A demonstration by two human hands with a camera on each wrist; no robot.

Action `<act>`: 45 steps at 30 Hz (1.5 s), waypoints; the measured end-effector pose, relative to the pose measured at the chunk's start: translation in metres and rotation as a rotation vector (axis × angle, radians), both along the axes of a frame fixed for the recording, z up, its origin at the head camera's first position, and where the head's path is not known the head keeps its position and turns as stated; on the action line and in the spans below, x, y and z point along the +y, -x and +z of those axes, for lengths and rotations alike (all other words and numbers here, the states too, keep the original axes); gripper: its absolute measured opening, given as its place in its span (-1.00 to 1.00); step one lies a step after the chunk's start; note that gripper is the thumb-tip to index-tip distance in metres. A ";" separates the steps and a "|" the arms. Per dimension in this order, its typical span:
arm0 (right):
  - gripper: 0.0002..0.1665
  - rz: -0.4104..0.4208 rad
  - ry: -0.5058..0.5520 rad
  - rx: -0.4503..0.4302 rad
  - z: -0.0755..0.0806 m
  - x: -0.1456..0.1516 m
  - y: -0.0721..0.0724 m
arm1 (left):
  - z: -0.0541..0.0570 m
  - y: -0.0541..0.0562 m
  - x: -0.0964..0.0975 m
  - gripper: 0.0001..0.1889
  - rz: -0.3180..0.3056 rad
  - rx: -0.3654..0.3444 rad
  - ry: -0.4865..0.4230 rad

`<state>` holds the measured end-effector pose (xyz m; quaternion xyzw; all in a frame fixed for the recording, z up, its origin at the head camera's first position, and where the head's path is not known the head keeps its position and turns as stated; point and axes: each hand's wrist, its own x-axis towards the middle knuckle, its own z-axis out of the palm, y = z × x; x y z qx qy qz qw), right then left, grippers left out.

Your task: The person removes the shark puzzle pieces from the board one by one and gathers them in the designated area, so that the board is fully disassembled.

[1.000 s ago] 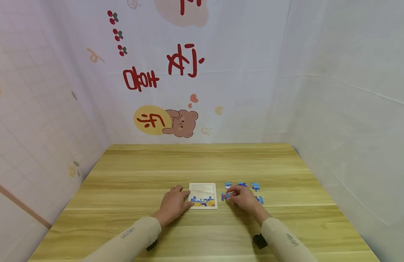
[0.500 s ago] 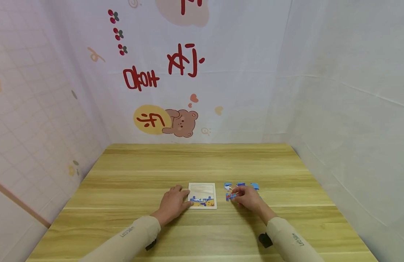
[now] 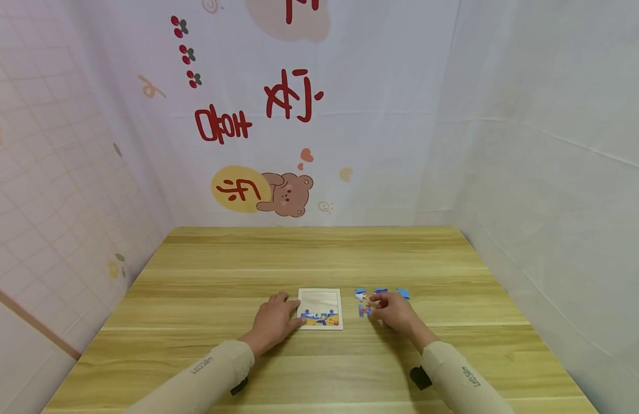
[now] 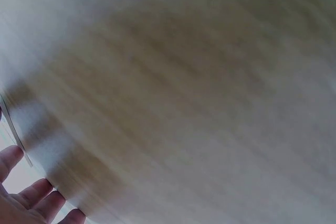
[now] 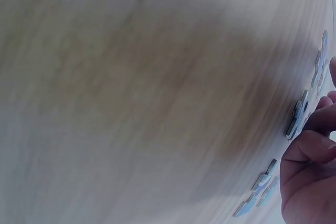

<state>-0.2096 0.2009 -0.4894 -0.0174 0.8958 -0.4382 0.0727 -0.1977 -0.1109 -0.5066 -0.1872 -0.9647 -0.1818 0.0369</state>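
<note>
A square puzzle tray (image 3: 341, 307) with a pale rim lies on the table, its lower part filled with yellow and blue picture pieces. My left hand (image 3: 272, 319) rests at the tray's left side, fingers spread and thumb at its lower left. My right hand (image 3: 397, 313) is over loose jigsaw pieces to the right. A red-and-blue jigsaw piece (image 3: 364, 311) lies flat by its fingertips, thumb and index finger apart. In the right wrist view the bent fingers are close to a dark-edged jigsaw piece (image 5: 298, 115). Part of the lower row is hidden under this hand.
Blue jigsaw pieces lie in a row behind the right hand, among them a blue-and-white piece (image 3: 360, 294) and a light blue piece (image 3: 403, 294). The wooden table (image 3: 319, 253) meets printed cloth walls (image 3: 381, 172) at the back and sides.
My right hand has moved right, and the red-and-blue jigsaw piece has shifted right with it. Thumb and index finger now stand farther apart. The left hand keeps its place at the tray.
</note>
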 end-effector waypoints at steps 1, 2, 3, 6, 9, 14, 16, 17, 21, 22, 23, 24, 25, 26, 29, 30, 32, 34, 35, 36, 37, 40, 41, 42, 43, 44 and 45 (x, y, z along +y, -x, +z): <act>-0.62 -0.007 0.001 0.000 -0.001 0.000 0.001 | 0.000 0.000 0.000 -0.48 0.001 -0.001 0.003; -0.62 -0.009 0.002 0.003 -0.001 -0.001 0.001 | 0.000 0.000 0.000 -0.48 0.003 -0.004 0.004; -0.62 -0.011 -0.001 0.009 -0.001 -0.002 0.001 | 0.000 0.001 0.001 -0.48 0.004 -0.008 0.006; -0.65 -0.007 -0.003 0.018 -0.001 -0.008 0.002 | 0.002 0.001 0.001 -0.48 0.010 -0.022 0.009; -0.66 0.010 0.018 0.026 0.000 -0.019 0.003 | 0.005 0.001 0.003 -0.48 0.019 -0.034 0.010; -0.65 0.079 0.060 0.042 0.001 -0.039 0.000 | 0.010 0.001 0.007 -0.50 0.032 -0.039 0.001; -0.64 0.112 0.065 0.039 0.000 -0.047 -0.002 | 0.012 0.000 0.009 -0.52 0.023 -0.020 -0.011; -0.64 0.127 0.062 0.034 -0.001 -0.052 -0.003 | 0.012 0.000 0.009 -0.53 0.015 -0.008 -0.020; -0.63 0.175 0.071 0.026 -0.002 -0.066 -0.008 | 0.012 -0.001 0.014 -0.62 -0.040 0.068 -0.064; -0.63 0.181 0.074 0.027 -0.002 -0.068 -0.009 | 0.012 -0.001 0.015 -0.64 -0.051 0.075 -0.072; -0.62 0.187 0.079 0.031 -0.002 -0.071 -0.010 | 0.011 -0.002 0.017 -0.65 -0.062 0.081 -0.078; -0.62 0.188 0.086 0.027 -0.003 -0.073 -0.011 | 0.010 -0.002 0.018 -0.67 -0.075 0.091 -0.083; -0.62 0.187 0.086 0.027 -0.003 -0.074 -0.012 | 0.010 -0.002 0.020 -0.68 -0.085 0.094 -0.084; -0.61 0.183 0.085 0.025 -0.003 -0.076 -0.012 | 0.009 -0.003 0.021 -0.69 -0.095 0.101 -0.080; -0.61 0.170 0.081 0.019 -0.006 -0.078 -0.014 | 0.007 -0.005 0.024 -0.70 -0.114 0.121 -0.073; -0.61 0.165 0.075 0.014 -0.007 -0.079 -0.014 | 0.007 -0.005 0.025 -0.71 -0.117 0.133 -0.071; -0.61 0.161 0.070 0.011 -0.010 -0.078 -0.013 | 0.006 -0.006 0.027 -0.73 -0.115 0.144 -0.060; -0.60 0.160 0.064 0.009 -0.012 -0.078 -0.013 | 0.005 -0.006 0.029 -0.74 -0.108 0.142 -0.051; -0.60 0.158 0.055 0.008 -0.013 -0.077 -0.012 | 0.005 -0.007 0.029 -0.75 -0.108 0.140 -0.045; -0.59 0.157 0.051 0.006 -0.013 -0.078 -0.012 | 0.005 -0.007 0.029 -0.76 -0.110 0.131 -0.042; -0.59 0.156 0.041 0.005 -0.014 -0.078 -0.012 | 0.005 -0.008 0.029 -0.77 -0.112 0.127 -0.036; -0.56 0.154 0.025 0.002 -0.015 -0.078 -0.011 | 0.004 -0.009 0.030 -0.78 -0.118 0.110 -0.032; -0.55 0.155 0.021 0.001 -0.015 -0.078 -0.011 | 0.004 -0.009 0.030 -0.79 -0.120 0.108 -0.032; -0.55 0.156 0.023 -0.001 -0.015 -0.078 -0.011 | 0.003 -0.009 0.030 -0.79 -0.118 0.104 -0.032; -0.54 0.159 0.024 0.003 -0.015 -0.078 -0.012 | 0.003 -0.009 0.031 -0.79 -0.116 0.105 -0.028; -0.54 0.160 0.028 0.003 -0.015 -0.078 -0.011 | 0.003 -0.009 0.031 -0.79 -0.113 0.099 -0.029; -0.54 0.160 0.033 0.003 -0.015 -0.078 -0.011 | 0.003 -0.009 0.032 -0.79 -0.112 0.097 -0.026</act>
